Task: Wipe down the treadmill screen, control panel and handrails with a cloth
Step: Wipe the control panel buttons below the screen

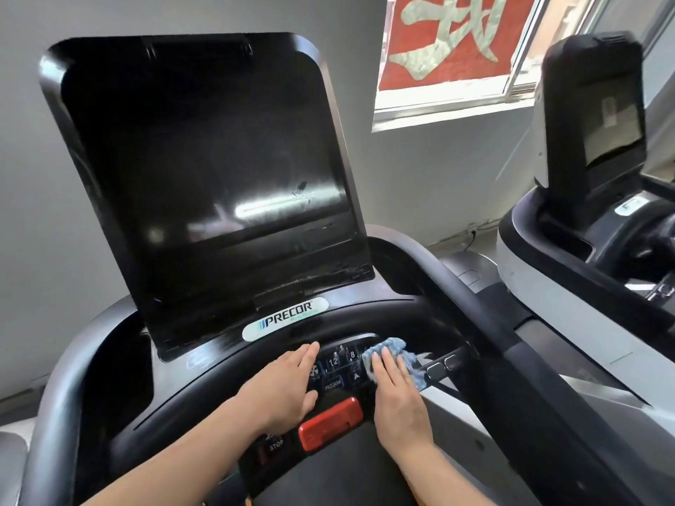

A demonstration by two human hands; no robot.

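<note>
Hands at work on a treadmill's control panel (338, 370), seen from the person's own head looking down. The right hand (396, 392) lies flat, fingers straight, pressing a crumpled blue cloth (392, 350) onto the right part of the panel, beside the numbered keys. The cloth bunches ahead of the fingertips and spills out to the right, its longer side running roughly from upper left to lower right across the panel. The left hand (288, 385) rests open and flat on the panel's left part, holding nothing, apparently as a brace. A red stop key (330, 423) sits just below, between the two wrists.

The panel step appears to be in hand. The big dark screen (208, 166) rises above, tilted back, with smears showing low on its glass, so it may want more wiping. The next move likely calls for sweeping the cloth leftward over the keys, with the left hand lifting clear. The curved handrails (485, 304) to either side seem still to do.
</note>
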